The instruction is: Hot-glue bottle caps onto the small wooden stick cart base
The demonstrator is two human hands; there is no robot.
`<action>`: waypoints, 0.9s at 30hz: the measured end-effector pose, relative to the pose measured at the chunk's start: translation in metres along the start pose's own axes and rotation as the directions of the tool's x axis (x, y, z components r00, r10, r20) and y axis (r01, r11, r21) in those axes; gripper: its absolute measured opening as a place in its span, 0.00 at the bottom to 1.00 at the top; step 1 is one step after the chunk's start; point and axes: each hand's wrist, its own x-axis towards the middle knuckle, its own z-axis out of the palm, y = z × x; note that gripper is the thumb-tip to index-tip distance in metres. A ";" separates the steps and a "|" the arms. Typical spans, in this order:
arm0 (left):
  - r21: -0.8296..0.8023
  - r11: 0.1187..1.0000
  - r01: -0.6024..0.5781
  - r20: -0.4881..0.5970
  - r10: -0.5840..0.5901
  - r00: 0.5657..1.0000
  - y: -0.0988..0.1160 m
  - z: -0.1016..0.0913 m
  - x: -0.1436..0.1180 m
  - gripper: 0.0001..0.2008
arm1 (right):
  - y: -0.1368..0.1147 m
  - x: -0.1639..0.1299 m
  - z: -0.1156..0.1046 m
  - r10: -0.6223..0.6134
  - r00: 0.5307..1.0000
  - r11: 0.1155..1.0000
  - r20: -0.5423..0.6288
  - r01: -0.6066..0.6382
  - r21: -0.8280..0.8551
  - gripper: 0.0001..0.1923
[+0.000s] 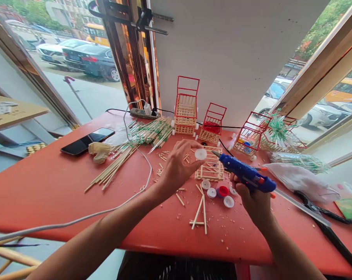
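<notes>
Between thumb and fingers, my left hand [180, 163] pinches a white bottle cap [201, 154], its round face turned toward me. My right hand [253, 200] is wrapped round a blue hot glue gun [247, 173], whose nozzle points left, close to the cap. Below and behind both hands lies a small frame of wooden sticks [211, 171] on the red table. Several loose caps sit in front of it, among them a white cap [228, 202] and a red cap [222, 191]. Cut sticks [203, 214] lie nearer to me.
Miniature stick carts with red handles [187, 109] stand along the back. Wrapped stick bundles [152, 132], a phone [87, 141] and a power strip [143, 112] are on the left. A white cable [148, 171] crosses the table. Cutters [322, 214] and a plastic bag [301, 181] lie right.
</notes>
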 end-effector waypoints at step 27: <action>0.096 0.995 -0.019 0.061 0.013 0.998 -0.028 0.007 -0.021 0.12 | -0.004 0.001 0.008 0.134 0.975 0.974 0.178 -0.097 -0.204 0.18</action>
